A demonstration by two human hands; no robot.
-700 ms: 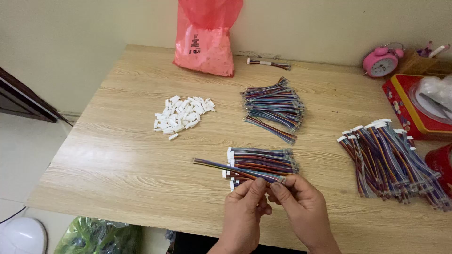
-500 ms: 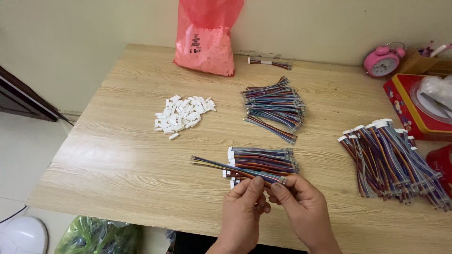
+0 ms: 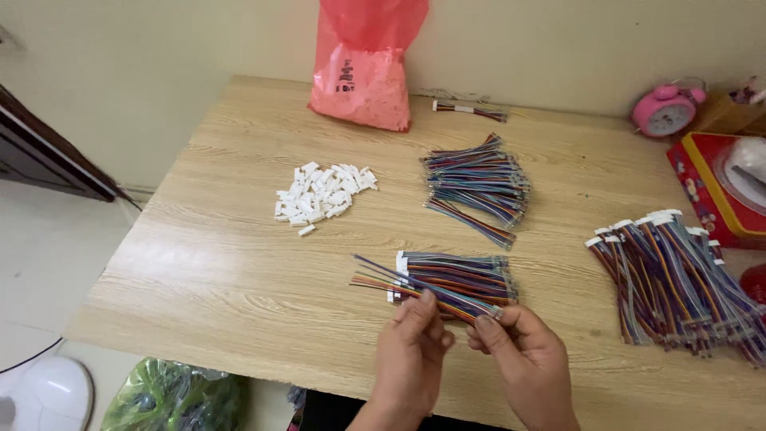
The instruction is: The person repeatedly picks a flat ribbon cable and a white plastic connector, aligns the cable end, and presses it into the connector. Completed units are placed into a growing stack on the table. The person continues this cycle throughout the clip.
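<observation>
My left hand (image 3: 411, 343) and my right hand (image 3: 523, 351) pinch one multicoloured wire harness (image 3: 399, 281) between them, low over the near side of the wooden table (image 3: 223, 263). Its loose wire ends fan out to the left. Just beyond my fingers lies a small stack of finished harnesses (image 3: 459, 275) with white connectors. A pile of small white plastic connectors (image 3: 323, 191) sits to the far left of it.
A bundle of bare coloured wires (image 3: 477, 182) lies mid-table, and a large heap of harnesses (image 3: 678, 275) at the right. A pink plastic bag (image 3: 363, 68) stands at the back. A pink alarm clock (image 3: 665, 110) and a red box (image 3: 714, 187) are at the right.
The harness in my hands has shifted slightly, its free ends tilted a little more to the left. My hands stay in the same place.
</observation>
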